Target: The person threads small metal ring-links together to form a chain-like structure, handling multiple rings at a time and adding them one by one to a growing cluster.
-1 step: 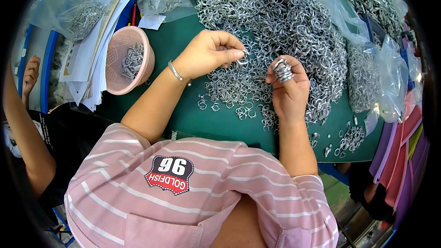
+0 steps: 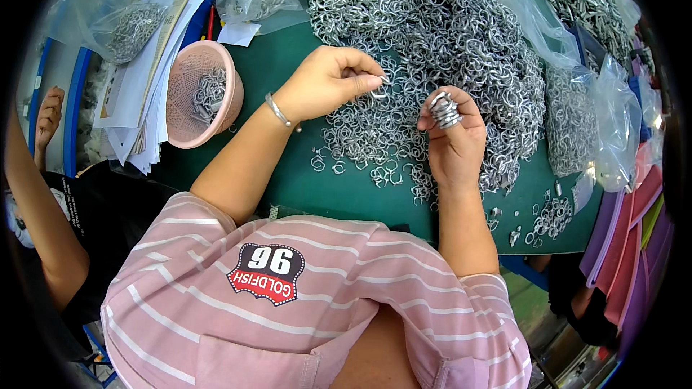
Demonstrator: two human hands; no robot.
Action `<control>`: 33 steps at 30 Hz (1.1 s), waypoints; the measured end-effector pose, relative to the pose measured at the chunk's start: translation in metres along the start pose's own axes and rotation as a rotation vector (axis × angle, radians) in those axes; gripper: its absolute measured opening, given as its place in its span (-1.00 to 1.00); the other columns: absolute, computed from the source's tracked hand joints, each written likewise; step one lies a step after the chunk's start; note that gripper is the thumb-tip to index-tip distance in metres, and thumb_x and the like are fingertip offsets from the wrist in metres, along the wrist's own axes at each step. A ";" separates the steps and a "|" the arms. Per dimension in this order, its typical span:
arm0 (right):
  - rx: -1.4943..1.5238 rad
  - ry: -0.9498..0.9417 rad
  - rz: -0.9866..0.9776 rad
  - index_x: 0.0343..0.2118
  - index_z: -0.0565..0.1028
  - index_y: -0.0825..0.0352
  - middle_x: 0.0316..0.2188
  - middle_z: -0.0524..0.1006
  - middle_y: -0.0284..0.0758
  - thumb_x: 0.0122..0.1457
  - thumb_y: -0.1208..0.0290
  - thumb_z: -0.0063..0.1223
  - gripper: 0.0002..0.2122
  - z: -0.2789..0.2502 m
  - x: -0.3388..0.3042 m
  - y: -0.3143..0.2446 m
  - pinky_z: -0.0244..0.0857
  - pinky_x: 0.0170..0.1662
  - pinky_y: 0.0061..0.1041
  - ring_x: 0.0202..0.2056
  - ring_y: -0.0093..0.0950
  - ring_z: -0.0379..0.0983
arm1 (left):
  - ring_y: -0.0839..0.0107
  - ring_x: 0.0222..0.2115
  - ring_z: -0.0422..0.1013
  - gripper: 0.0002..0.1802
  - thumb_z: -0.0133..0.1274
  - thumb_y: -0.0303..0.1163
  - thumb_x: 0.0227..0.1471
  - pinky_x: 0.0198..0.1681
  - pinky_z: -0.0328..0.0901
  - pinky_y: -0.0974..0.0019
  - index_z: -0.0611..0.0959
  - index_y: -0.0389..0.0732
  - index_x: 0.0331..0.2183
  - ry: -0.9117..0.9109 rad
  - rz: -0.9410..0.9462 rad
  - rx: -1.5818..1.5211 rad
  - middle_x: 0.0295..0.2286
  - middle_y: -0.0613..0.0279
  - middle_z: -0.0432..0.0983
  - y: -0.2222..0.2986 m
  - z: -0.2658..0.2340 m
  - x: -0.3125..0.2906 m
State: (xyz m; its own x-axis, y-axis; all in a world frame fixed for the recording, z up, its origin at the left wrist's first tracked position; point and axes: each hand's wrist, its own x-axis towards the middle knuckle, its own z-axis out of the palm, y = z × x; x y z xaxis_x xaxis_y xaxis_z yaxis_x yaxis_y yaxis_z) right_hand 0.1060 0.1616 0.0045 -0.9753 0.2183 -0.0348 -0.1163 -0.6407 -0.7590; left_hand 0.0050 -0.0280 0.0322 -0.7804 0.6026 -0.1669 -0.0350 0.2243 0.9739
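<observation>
My left hand (image 2: 317, 85) pinches a silvery metal ring (image 2: 380, 94) between thumb and fingertips, over the near edge of a big heap of similar rings (image 2: 432, 21). To the right, my right hand (image 2: 456, 137) is curled up and holds a stack of metal rings (image 2: 445, 110), which seems to sit around a finger. The two hands are a short way apart. Loose rings (image 2: 367, 137) are spread on the green tabletop (image 2: 317, 198) below and between them.
Left of my left arm stands a pink plastic basket (image 2: 232, 94) with some metal pieces inside. Papers (image 2: 148, 79) lean beside it. Clear bags (image 2: 569, 122) of rings and a small ring pile (image 2: 551, 217) are at the right. Another person's arm (image 2: 54, 238) shows at far left.
</observation>
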 end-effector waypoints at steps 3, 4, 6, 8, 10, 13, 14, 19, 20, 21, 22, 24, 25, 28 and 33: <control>-0.003 -0.006 -0.015 -0.20 0.40 0.42 -0.37 0.50 -0.28 0.08 0.62 0.00 -0.80 -0.003 0.000 0.000 0.39 -0.38 -0.62 -0.38 -0.51 0.47 | 0.29 -0.39 0.40 -0.82 0.10 -0.55 -0.12 -0.33 0.30 0.32 0.61 -0.22 -0.34 0.067 0.485 0.660 -0.43 0.18 0.44 -0.015 0.006 0.010; -0.001 -0.007 -0.016 -0.20 0.40 0.42 -0.37 0.50 -0.28 0.08 0.62 0.00 -0.80 -0.003 0.000 0.001 0.39 -0.38 -0.62 -0.38 -0.51 0.47 | 0.21 -0.37 0.39 -0.80 0.10 -0.57 -0.14 -0.30 0.30 0.28 0.61 -0.21 -0.35 0.102 0.564 0.691 -0.42 0.15 0.43 -0.012 0.015 0.012; 0.000 -0.007 -0.020 -0.20 0.40 0.43 -0.37 0.50 -0.27 0.08 0.62 -0.01 -0.80 -0.004 0.000 0.001 0.40 -0.38 -0.61 -0.38 -0.50 0.47 | 0.16 -0.33 0.36 -0.80 0.11 -0.58 -0.20 -0.25 0.28 0.24 0.60 -0.22 -0.39 0.142 0.721 0.668 -0.40 0.15 0.40 -0.009 0.032 0.023; 0.000 -0.009 -0.023 -0.20 0.40 0.43 -0.37 0.50 -0.27 0.08 0.63 -0.01 -0.80 -0.004 0.001 0.002 0.41 -0.39 -0.61 -0.38 -0.50 0.48 | 0.17 -0.33 0.36 -0.84 0.10 -0.60 -0.21 -0.28 0.29 0.25 0.58 -0.23 -0.43 0.149 0.700 0.813 -0.42 0.15 0.38 -0.016 0.041 0.038; -0.007 0.000 -0.041 -0.19 0.40 0.44 -0.37 0.50 -0.27 0.08 0.63 -0.01 -0.79 -0.005 0.002 0.000 0.41 -0.39 -0.61 -0.39 -0.50 0.48 | 0.16 -0.33 0.36 -0.85 0.10 -0.61 -0.21 -0.29 0.29 0.26 0.58 -0.24 -0.45 0.142 0.682 0.728 -0.43 0.15 0.37 -0.025 0.039 0.047; -0.037 0.019 -0.066 -0.20 0.41 0.44 -0.34 0.50 -0.28 0.08 0.64 -0.02 -0.80 -0.005 0.002 0.000 0.40 -0.38 -0.62 -0.36 -0.52 0.47 | 0.28 -0.39 0.39 -0.89 0.11 -0.60 -0.16 -0.35 0.31 0.33 0.59 -0.24 -0.45 0.211 0.582 0.516 -0.41 0.17 0.40 -0.026 0.039 0.042; -0.064 0.033 -0.066 -0.20 0.41 0.43 -0.33 0.50 -0.28 0.08 0.65 -0.03 -0.81 -0.005 0.001 0.000 0.39 -0.37 -0.62 -0.34 -0.53 0.46 | 0.35 -0.41 0.41 -0.90 0.11 -0.59 -0.14 -0.36 0.31 0.35 0.60 -0.25 -0.45 0.213 0.471 0.407 -0.40 0.18 0.42 -0.022 0.038 0.038; -0.181 0.084 -0.076 -0.22 0.44 0.43 -0.23 0.47 -0.28 0.09 0.69 -0.10 -0.81 0.003 0.000 0.002 0.38 -0.32 -0.63 -0.26 -0.55 0.43 | 0.44 -0.39 0.49 -0.87 0.04 -0.58 0.01 -0.31 0.41 0.42 0.54 -0.40 -0.32 0.077 0.093 -0.291 -0.37 0.10 0.51 -0.007 0.038 0.016; -0.188 0.090 -0.085 -0.22 0.44 0.43 -0.23 0.47 -0.28 0.08 0.70 -0.10 -0.81 0.005 -0.001 0.002 0.38 -0.32 -0.62 -0.26 -0.54 0.43 | 0.43 -0.39 0.49 -0.88 0.05 -0.58 0.01 -0.30 0.41 0.41 0.54 -0.40 -0.33 0.064 0.115 -0.318 -0.37 0.11 0.51 -0.008 0.040 0.012; -0.173 0.052 -0.080 -0.21 0.42 0.44 -0.22 0.47 -0.26 0.08 0.71 -0.12 -0.80 0.006 -0.001 0.002 0.39 -0.31 -0.61 -0.26 -0.53 0.43 | 0.43 -0.39 0.48 -0.88 0.05 -0.59 0.00 -0.29 0.41 0.40 0.54 -0.40 -0.33 0.050 0.140 -0.347 -0.37 0.11 0.51 -0.008 0.042 0.008; -0.182 0.043 -0.076 -0.21 0.42 0.44 -0.21 0.47 -0.25 0.08 0.72 -0.13 -0.80 0.005 -0.001 0.001 0.39 -0.31 -0.61 -0.26 -0.53 0.43 | 0.42 -0.39 0.48 -0.88 0.05 -0.59 0.00 -0.29 0.41 0.40 0.54 -0.40 -0.34 0.037 0.165 -0.376 -0.37 0.11 0.50 -0.009 0.044 0.006; -0.198 0.025 -0.065 -0.21 0.41 0.44 -0.20 0.46 -0.24 0.08 0.72 -0.14 -0.79 0.004 -0.001 0.001 0.39 -0.30 -0.60 -0.26 -0.53 0.44 | 0.40 -0.33 0.46 -0.89 0.06 -0.63 -0.03 -0.25 0.41 0.39 0.54 -0.43 -0.36 -0.001 0.248 -0.425 -0.33 0.08 0.47 -0.009 0.047 0.001; -0.196 0.014 -0.074 -0.20 0.36 0.42 -0.21 0.45 -0.20 0.08 0.74 -0.15 -0.78 0.005 0.000 0.001 0.39 -0.30 -0.59 -0.28 -0.53 0.44 | 0.40 -0.32 0.46 -0.89 0.07 -0.64 -0.04 -0.25 0.41 0.39 0.55 -0.43 -0.37 -0.005 0.295 -0.427 -0.32 0.07 0.46 -0.009 0.049 -0.002; -0.141 -0.017 -0.136 -0.19 0.32 0.40 -0.24 0.45 -0.19 0.06 0.76 -0.16 -0.76 0.006 -0.002 0.002 0.39 -0.28 -0.58 -0.30 -0.52 0.44 | 0.41 -0.30 0.44 -0.91 0.07 -0.66 -0.06 -0.23 0.41 0.42 0.56 -0.43 -0.39 0.001 0.402 -0.328 -0.30 0.06 0.44 -0.007 0.052 -0.009; -0.145 -0.041 -0.151 -0.18 0.29 0.39 -0.28 0.45 -0.20 0.05 0.78 -0.17 -0.74 0.007 -0.002 0.003 0.39 -0.25 -0.56 -0.28 -0.50 0.43 | 0.40 -0.31 0.45 -0.91 0.08 -0.67 -0.06 -0.24 0.41 0.41 0.57 -0.43 -0.40 0.033 0.446 -0.241 -0.31 0.08 0.44 -0.002 0.052 -0.015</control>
State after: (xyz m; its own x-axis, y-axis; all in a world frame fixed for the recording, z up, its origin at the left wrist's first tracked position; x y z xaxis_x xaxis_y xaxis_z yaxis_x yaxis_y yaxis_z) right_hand 0.1066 0.1540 0.0071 -0.9561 0.2712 0.1106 -0.2361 -0.4901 -0.8391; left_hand 0.0492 0.0028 0.0248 -0.7713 0.5740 0.2749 0.1661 -0.2354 0.9576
